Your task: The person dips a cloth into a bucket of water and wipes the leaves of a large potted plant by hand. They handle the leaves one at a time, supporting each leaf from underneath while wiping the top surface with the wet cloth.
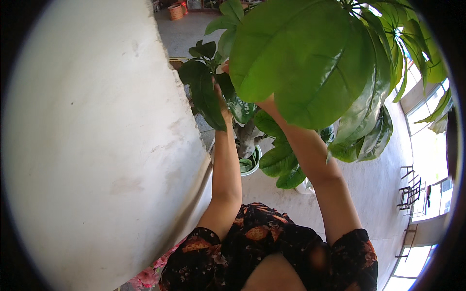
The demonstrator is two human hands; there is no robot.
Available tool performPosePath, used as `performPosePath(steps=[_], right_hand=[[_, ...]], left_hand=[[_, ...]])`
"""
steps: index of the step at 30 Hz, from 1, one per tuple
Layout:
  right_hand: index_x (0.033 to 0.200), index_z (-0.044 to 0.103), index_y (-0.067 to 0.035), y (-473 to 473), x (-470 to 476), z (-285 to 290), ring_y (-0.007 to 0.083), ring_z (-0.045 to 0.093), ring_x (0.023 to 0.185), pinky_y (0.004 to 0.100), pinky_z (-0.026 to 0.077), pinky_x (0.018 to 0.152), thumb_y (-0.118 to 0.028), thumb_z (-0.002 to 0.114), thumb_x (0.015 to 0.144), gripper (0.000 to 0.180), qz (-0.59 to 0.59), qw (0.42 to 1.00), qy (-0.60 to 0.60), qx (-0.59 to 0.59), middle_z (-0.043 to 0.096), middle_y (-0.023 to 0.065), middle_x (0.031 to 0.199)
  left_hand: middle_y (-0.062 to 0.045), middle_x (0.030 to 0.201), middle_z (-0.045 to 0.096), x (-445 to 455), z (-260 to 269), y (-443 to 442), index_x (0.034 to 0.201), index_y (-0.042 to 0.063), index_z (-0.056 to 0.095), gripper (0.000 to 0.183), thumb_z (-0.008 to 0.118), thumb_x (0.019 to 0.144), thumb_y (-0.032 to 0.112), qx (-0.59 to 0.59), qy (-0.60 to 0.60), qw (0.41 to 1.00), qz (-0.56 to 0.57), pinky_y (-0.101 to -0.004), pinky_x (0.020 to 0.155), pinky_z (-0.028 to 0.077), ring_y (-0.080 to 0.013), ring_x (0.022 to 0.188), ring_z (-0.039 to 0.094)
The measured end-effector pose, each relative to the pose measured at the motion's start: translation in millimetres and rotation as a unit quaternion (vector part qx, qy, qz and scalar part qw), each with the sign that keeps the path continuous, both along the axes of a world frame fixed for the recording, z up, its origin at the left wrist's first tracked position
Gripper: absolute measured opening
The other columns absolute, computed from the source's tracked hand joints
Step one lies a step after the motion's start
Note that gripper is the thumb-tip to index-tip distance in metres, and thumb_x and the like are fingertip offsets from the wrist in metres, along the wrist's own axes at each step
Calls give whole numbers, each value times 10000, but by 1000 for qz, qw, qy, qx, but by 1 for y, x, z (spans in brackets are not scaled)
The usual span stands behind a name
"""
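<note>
A broad-leaved potted plant with glossy green leaves stands before me. Its thick trunk [248, 138] rises from a pale round pot [257, 164] holding some leaves. My left hand [217, 95] reaches up among the foliage, partly covered by a dark drooping leaf [206, 96]; its grip is hidden. One large bright leaf [302, 69] close to the camera hides most of my right hand. Only some fingertips, apparently of my right hand [226, 67], show past its left edge, beside a small white thing [220, 69] that may be a cloth or tissue.
A white wall [98, 145] with a rough, chipped edge stands close on my left. Pink flowers [147, 277] show at its foot. Across the floor [378, 189] at right are a dark metal frame [409, 192] and bright windows. A woven basket [176, 12] sits at the far top.
</note>
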State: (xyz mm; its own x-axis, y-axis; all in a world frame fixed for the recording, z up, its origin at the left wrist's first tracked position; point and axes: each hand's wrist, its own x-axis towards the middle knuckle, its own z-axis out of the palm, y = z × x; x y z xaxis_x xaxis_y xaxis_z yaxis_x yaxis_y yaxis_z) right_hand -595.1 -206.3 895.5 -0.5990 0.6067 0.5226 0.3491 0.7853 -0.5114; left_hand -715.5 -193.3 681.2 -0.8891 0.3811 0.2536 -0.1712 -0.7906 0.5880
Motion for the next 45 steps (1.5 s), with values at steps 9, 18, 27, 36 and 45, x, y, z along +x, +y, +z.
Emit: performPosePath(steps=[9, 18, 27, 36, 45], right_hand=[[890, 638, -50, -79, 111, -58, 322, 610, 616, 392, 478, 595, -217, 564, 939, 189, 267, 959, -81, -44, 617, 149, 675], [1046, 629, 16, -117, 349, -115, 151, 605, 876, 320, 480, 755, -241, 509, 1006, 286, 347, 796, -87, -488, 626, 73, 878], [1292, 508, 4, -123, 592, -260, 275, 573, 1165, 437, 443, 1006, -225, 466, 1004, 371, 113, 513, 398, -752, 596, 139, 1263], [1228, 510, 51, -69, 638, -333, 254, 590, 1129, 401, 449, 995, -146, 446, 998, 310, 33, 509, 519, -686, 609, 168, 1215], [1214, 543, 13, 8, 773, -407, 222, 606, 1087, 366, 480, 944, -122, 526, 959, 290, -220, 510, 505, -661, 628, 115, 1155]], left_hand=[[-118, 1222, 604, 81, -92, -62, 1214, -20, 566, 278, 501, 948, 33, -130, -7, 991, 32, -326, 993, 427, -189, 1107, 566], [-123, 1103, 658, 223, -147, -226, 1064, -12, 622, 213, 614, 886, 106, -298, -83, 951, -14, -304, 921, 475, -212, 1044, 626], [-69, 911, 676, 410, -177, -259, 1010, 33, 642, 333, 649, 884, 342, -543, -64, 724, -421, -322, 795, 523, -173, 820, 655], [-109, 1097, 652, 591, -148, -88, 1157, 100, 580, 624, 489, 897, 659, -386, -275, 566, -674, -447, 804, 546, -281, 960, 650], [-44, 1051, 663, 700, -200, 30, 1094, 145, 633, 406, 559, 939, 514, -478, -179, 464, -723, -394, 842, 544, -176, 959, 642]])
